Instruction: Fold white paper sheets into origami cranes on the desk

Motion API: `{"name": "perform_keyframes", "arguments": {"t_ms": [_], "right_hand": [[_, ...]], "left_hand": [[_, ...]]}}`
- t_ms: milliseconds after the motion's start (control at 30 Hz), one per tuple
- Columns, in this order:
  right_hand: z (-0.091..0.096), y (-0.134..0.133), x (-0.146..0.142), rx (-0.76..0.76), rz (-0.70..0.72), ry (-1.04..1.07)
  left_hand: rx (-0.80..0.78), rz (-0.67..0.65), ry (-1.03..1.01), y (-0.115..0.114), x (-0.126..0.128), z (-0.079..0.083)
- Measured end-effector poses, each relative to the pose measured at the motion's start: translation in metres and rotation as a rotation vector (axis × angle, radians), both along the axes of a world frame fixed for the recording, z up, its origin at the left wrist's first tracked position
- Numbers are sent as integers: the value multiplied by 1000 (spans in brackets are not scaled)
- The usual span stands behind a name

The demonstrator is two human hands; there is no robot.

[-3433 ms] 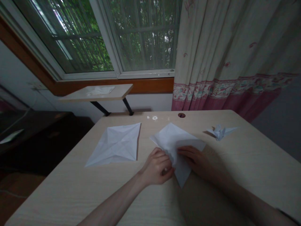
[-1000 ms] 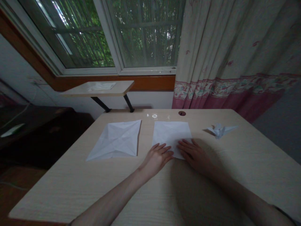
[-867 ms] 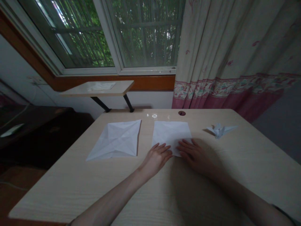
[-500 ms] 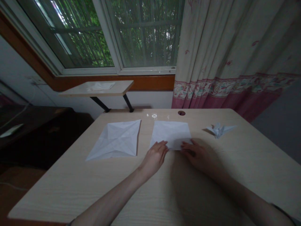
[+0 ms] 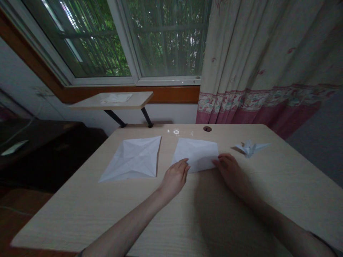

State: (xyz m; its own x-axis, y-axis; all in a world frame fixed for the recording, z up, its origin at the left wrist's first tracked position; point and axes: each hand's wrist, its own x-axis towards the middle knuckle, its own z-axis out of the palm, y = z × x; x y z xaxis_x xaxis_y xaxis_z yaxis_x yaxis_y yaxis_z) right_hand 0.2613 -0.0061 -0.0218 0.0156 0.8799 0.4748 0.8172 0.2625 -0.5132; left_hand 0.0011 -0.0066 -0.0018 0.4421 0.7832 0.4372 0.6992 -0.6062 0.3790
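The bare left hand (image 5: 175,175), fingers bunched, touches a white four-sided paper sheet (image 5: 198,153) at its left, grip unclear; the bare right hand (image 5: 229,170) pinches its right edge, near the pale wooden table's (image 5: 80,210) far edge.

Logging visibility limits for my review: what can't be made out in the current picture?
Head view:
Near left corner of the middle sheet: covered by the left hand.
White item on the raised shelf: too faint to identify.
Pale flat object at far left: too small and dim.
Curtain: top cut off by the upper edge.
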Motion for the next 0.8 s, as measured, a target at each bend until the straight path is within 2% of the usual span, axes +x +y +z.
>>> {"name": "perform_keyframes", "arguments": {"t_ms": [267,433,567,800], "right_hand": [[-7,3,1,5,-37,-49],[-7,1,-3,121,-30,-43],[-1,-5,-9,252,37,-75],[14,-19,-21,298,164,-217]], "left_hand": [[35,-7,66,0,1,4],[28,-27,35,1,0,6],[41,-29,1,2,-1,3],[32,-13,32,4,-3,-4]]}}
